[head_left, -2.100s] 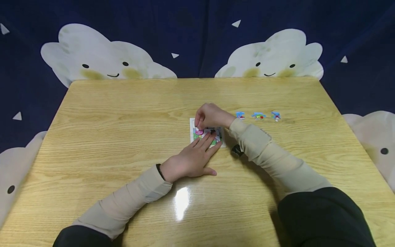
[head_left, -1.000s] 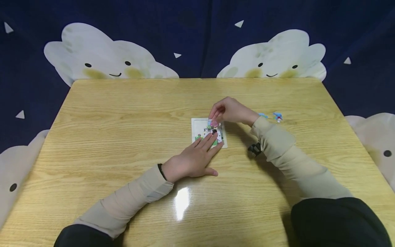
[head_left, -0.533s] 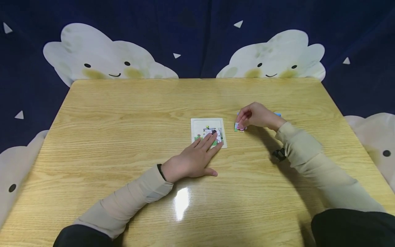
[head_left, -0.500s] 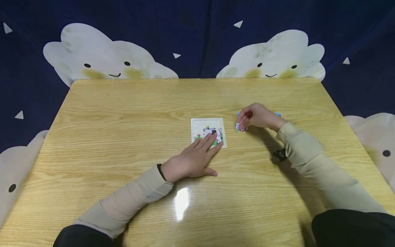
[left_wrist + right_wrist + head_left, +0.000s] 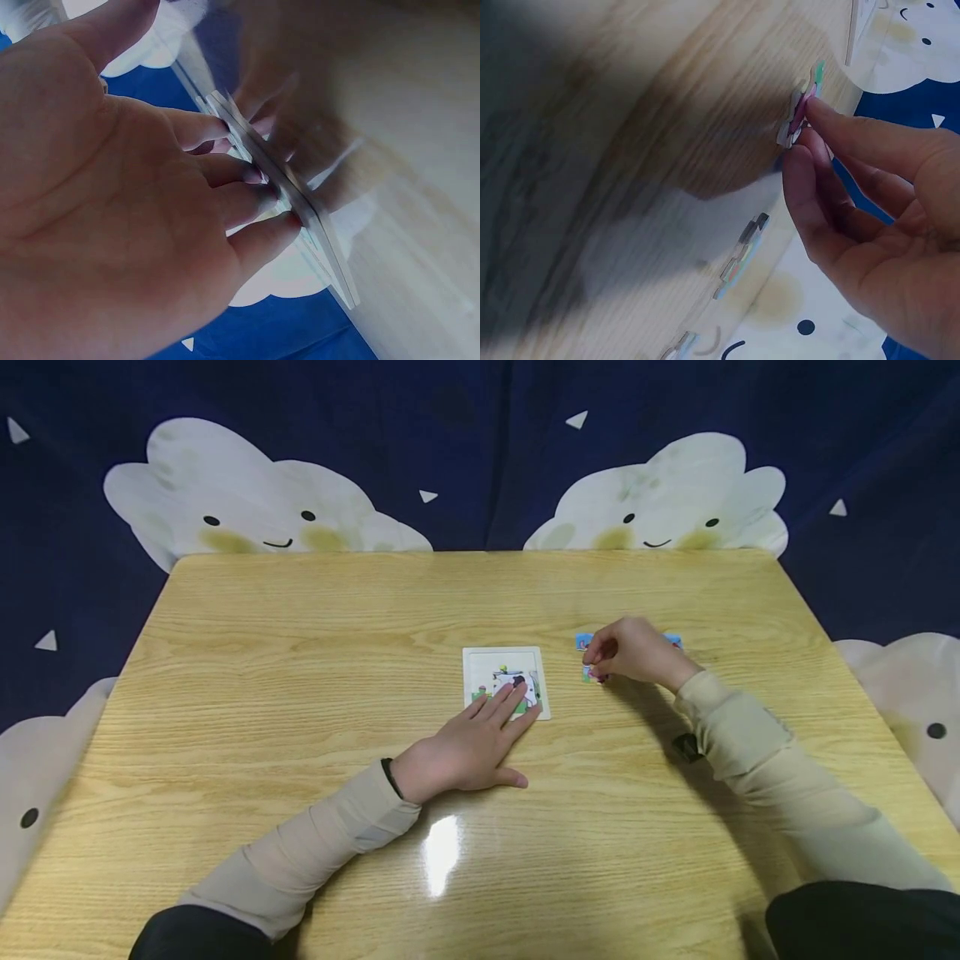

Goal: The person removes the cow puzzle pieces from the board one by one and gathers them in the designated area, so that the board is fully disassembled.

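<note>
We saw a dark blue cloth [image 5: 465,435] with smiling clouds [image 5: 247,485] behind a wooden table [image 5: 300,627]. The left hand [image 5: 472,743] had its fingers straight and spread, while the right hand [image 5: 633,649] pinched a puzzle piece [image 5: 587,673] between thumb and fingers. Under the left fingertips we noticed a white tray [image 5: 480,665], with picture pieces [image 5: 530,687] mostly in its near half. The puzzle piece, pink and green, was right of the tray, apart from it; we could not tell whether it touched the table. Just beyond it lay a blue piece [image 5: 581,641], and farther right another blue piece [image 5: 672,640].
</note>
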### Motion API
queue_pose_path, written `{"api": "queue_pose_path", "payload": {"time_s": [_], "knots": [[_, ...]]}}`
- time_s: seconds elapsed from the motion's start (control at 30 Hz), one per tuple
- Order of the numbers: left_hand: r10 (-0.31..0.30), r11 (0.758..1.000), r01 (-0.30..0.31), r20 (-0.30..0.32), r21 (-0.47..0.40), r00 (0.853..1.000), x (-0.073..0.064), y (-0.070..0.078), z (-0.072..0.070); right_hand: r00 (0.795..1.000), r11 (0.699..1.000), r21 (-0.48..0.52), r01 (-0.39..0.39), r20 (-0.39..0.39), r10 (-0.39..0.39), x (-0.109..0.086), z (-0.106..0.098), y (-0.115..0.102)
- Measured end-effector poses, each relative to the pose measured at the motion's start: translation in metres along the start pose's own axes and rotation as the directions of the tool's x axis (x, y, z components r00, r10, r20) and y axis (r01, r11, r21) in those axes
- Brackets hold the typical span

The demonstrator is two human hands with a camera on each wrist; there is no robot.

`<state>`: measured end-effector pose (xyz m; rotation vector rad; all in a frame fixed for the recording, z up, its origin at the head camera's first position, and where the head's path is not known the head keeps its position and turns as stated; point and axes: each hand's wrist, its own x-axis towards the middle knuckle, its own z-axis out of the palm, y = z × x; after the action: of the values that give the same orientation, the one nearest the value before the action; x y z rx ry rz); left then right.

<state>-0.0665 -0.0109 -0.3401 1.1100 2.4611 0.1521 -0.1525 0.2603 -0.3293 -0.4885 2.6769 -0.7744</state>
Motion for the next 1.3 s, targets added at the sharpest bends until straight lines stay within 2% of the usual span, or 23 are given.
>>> {"api": "queue_pose_path", "payload": {"time_s": [0.4, 0.53, 0.73, 0.9, 1.03, 1.13, 1.3], "knots": [[0.006, 1.000, -0.006, -0.008, -0.021, 1.000, -0.001, 0.001, 0.001, 1.000, 1.000, -0.005, 0.026, -0.015, -0.026, 0.000, 0.001, -0.005], [-0.002, 1.000, 0.002, -0.005, -0.009, 1.000, -0.002, 0.001, 0.000, 0.997, 0.997, -0.024, 0.075, -0.033, -0.076, 0.008, 0.003, -0.015], [-0.003, 1.000, 0.003, -0.016, 0.014, 1.000, -0.002, 0.004, 0.000, 0.986, 0.986, 0.037, 0.164, -0.022, -0.163, 0.024, 0.013, -0.037], [0.022, 1.000, -0.022, -0.019, 0.014, 1.000, 0.005, 0.010, 0.001, 0.978, 0.975, 0.085, 0.206, 0.005, -0.207, 0.038, 0.026, -0.054], [0.035, 0.999, -0.034, -0.020, 0.028, 0.999, 0.012, 0.015, -0.001, 0.977, 0.972, 0.112, 0.207, 0.031, -0.211, 0.049, 0.035, -0.063], [0.026, 0.999, -0.026, -0.011, 0.037, 1.000, 0.016, 0.016, -0.003, 0.981, 0.976, 0.119, 0.181, 0.044, -0.187, 0.054, 0.039, -0.068], [0.004, 0.999, -0.006, 0.037, 0.048, 0.999, 0.019, 0.015, -0.005, 0.986, 0.983, 0.100, 0.153, 0.049, -0.159, 0.057, 0.042, -0.071]]}}
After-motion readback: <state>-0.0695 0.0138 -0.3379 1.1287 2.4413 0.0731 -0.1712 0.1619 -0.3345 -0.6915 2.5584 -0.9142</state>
